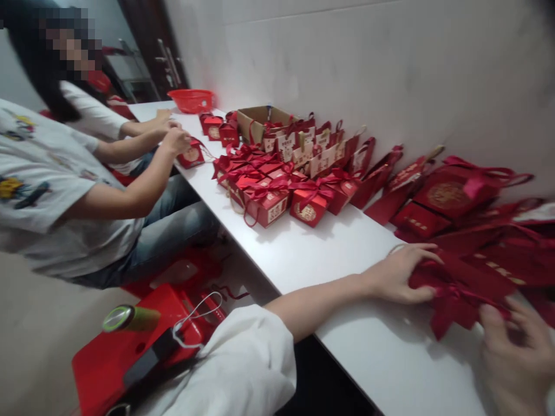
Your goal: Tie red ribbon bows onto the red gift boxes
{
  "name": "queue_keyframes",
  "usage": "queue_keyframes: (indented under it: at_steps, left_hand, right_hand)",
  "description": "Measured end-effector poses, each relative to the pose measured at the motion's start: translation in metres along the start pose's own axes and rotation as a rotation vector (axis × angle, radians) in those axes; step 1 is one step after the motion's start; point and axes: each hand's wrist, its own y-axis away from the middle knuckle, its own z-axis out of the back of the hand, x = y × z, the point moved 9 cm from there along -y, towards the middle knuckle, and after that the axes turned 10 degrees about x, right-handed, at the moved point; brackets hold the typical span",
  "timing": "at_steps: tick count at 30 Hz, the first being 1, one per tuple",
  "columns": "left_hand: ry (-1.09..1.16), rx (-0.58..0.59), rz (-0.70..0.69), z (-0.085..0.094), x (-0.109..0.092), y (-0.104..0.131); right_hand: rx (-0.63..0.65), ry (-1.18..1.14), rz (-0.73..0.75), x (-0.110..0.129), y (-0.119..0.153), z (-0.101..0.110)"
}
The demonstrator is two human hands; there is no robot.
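My left hand (401,273) lies flat on the white table (303,254), its fingers resting on a flat red gift bag with a ribbon (455,289). At the bottom right corner my right hand (518,352) reaches toward the same bag, fingers spread and blurred; whether it touches the bag is unclear. More flat red bags (446,193) are heaped against the wall beyond it.
Folded red gift boxes with bows (277,193) and an open cardboard box (255,121) stand mid-table. A red basket (191,99) sits at the far end. Two seated people at the left handle a red box (191,155). A red stool (130,341) stands on the floor.
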Motion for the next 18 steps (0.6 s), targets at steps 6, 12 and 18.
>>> queue_keyframes:
  at_steps: [6, 12, 18]
  left_hand:
    - [0.044, -0.001, -0.022, 0.003, -0.006, 0.001]
    - [0.185, -0.071, 0.088, 0.01, 0.004, -0.003]
    - [0.136, -0.17, 0.176, 0.021, 0.012, -0.001]
  right_hand:
    - [0.049, 0.01, 0.059, 0.037, 0.001, -0.007]
    - [0.109, -0.01, 0.157, 0.042, 0.002, -0.01]
    - [0.201, -0.176, 0.062, 0.042, -0.003, -0.019]
